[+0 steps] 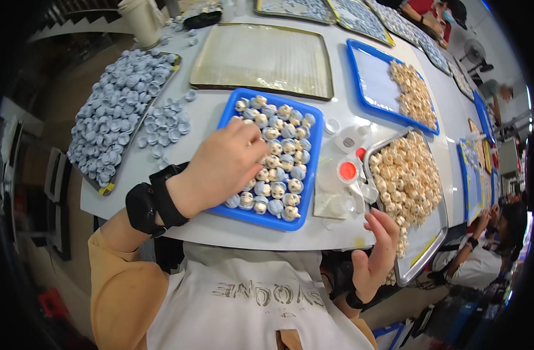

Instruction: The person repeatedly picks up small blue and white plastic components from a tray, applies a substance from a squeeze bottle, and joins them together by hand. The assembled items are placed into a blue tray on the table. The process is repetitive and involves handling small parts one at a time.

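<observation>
My left hand (pixel 223 160) reaches over the left side of a blue tray (pixel 310 175), its fingers curled down among small doll heads (pixel 277 191). What its fingertips hold, if anything, is hidden. The heads stand close together, cream with painted faces and pale blue caps. My right hand (pixel 376 256), palm up with fingers apart and nothing in them, is beside the table's front edge. It is nearest to a metal tray (pixel 433 248) heaped with cream-coloured head pieces (pixel 404 175). Between the two trays stand clear bottles, one with a round red-orange top (pixel 348 170).
Pale blue caps fill a tray (pixel 112 116) at the left, with loose caps (pixel 165 125) beside it. A bare shallow tray (pixel 264 61) lies behind. Another blue tray (pixel 375 81) holds cream pieces at the far right. A beige cup (pixel 141 23) stands far left. Other people work along the right.
</observation>
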The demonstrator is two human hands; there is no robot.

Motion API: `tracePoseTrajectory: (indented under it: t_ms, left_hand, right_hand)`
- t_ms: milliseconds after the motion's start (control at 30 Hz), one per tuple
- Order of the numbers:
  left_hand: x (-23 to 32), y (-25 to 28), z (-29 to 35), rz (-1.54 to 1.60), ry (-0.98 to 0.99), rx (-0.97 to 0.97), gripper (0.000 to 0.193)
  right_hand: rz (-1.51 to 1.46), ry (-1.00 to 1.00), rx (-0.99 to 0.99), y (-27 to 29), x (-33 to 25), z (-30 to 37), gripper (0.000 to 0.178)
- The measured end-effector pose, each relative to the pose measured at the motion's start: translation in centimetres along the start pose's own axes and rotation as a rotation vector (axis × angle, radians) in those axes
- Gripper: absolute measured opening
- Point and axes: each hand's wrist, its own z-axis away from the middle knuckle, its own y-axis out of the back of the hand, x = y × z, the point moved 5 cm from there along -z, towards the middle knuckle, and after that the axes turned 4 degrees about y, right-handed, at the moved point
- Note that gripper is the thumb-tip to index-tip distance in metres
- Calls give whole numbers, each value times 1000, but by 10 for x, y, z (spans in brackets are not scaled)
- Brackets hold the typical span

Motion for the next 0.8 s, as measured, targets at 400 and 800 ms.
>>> tracePoseTrajectory:
  t_ms: [400, 800]
  left_hand:
    - [-7, 61, 66, 62, 201, 73, 66]
    - [-120, 28, 110, -249, 598, 36, 77]
  right_hand:
    - [58, 28, 2, -1, 3, 3, 38]
    - [60, 27, -66, -14, 6, -2, 35]
